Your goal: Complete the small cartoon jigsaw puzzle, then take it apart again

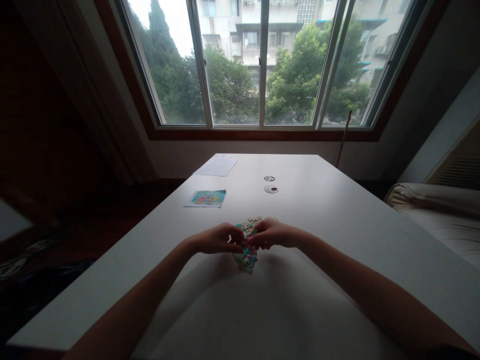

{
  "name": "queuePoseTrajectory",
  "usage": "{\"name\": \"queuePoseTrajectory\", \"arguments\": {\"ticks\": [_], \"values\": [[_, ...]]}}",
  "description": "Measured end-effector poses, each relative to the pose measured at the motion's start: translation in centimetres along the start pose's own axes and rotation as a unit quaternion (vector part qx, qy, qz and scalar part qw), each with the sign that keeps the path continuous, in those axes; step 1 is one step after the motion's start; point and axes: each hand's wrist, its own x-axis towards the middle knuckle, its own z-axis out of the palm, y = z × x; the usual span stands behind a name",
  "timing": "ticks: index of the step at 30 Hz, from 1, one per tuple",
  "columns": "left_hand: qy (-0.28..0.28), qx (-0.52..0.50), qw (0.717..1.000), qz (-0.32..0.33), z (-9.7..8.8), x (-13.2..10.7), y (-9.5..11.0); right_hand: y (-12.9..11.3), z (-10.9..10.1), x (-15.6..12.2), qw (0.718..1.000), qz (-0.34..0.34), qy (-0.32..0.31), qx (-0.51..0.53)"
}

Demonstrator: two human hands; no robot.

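Note:
A small pile of colourful jigsaw pieces (pixel 247 259) lies on the white table (pixel 300 300) in front of me, teal, pink and tan. My left hand (pixel 219 238) and my right hand (pixel 272 233) meet over the pile, fingertips curled in and pinching among the pieces. Which pieces each hand grips is too small to tell. Further back on the left lies a colourful picture card (pixel 206 198).
A white sheet of paper (pixel 216 166) lies at the table's far left. Two round cable holes (pixel 270 189) sit in the tabletop's middle. A large window is behind the table, a beige cushion (pixel 431 200) at right, dark floor at left.

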Motion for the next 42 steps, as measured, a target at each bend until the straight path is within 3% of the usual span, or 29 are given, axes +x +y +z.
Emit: {"name": "queuePoseTrajectory", "arguments": {"ticks": [5, 8, 11, 15, 18, 25, 29, 42], "values": [[0.040, -0.016, 0.999, -0.001, 0.0, 0.1, 0.1, -0.3, 0.1, -0.1, 0.993, 0.039, 0.002, 0.113], [0.118, -0.011, 0.993, 0.010, -0.1, 0.3, -0.3, -0.6, 0.2, 0.0, 0.978, 0.061, 0.020, 0.200], [0.204, -0.010, 0.979, 0.008, -0.2, 0.6, -1.2, -0.5, 0.2, 0.4, 0.964, 0.025, 0.072, 0.255], [0.278, -0.016, 0.960, -0.030, -0.3, 1.1, -2.8, 0.3, 0.0, 1.0, 0.969, -0.080, 0.186, 0.145], [0.322, 0.007, 0.945, -0.056, 0.0, 1.6, -3.3, 0.6, -0.2, 1.2, 0.966, -0.112, 0.225, 0.058], [0.291, -0.171, 0.941, -0.017, 2.0, 2.4, -2.0, 0.6, 0.2, 1.0, 0.971, -0.083, 0.208, 0.082], [0.313, -0.223, 0.923, -0.020, 2.5, 2.6, -1.4, 0.3, 0.3, 1.0, 0.971, -0.072, 0.192, 0.120], [0.284, -0.463, 0.838, -0.057, 2.4, 2.5, -1.6, 0.7, -0.1, 1.6, 0.937, -0.230, 0.261, 0.027]]}}
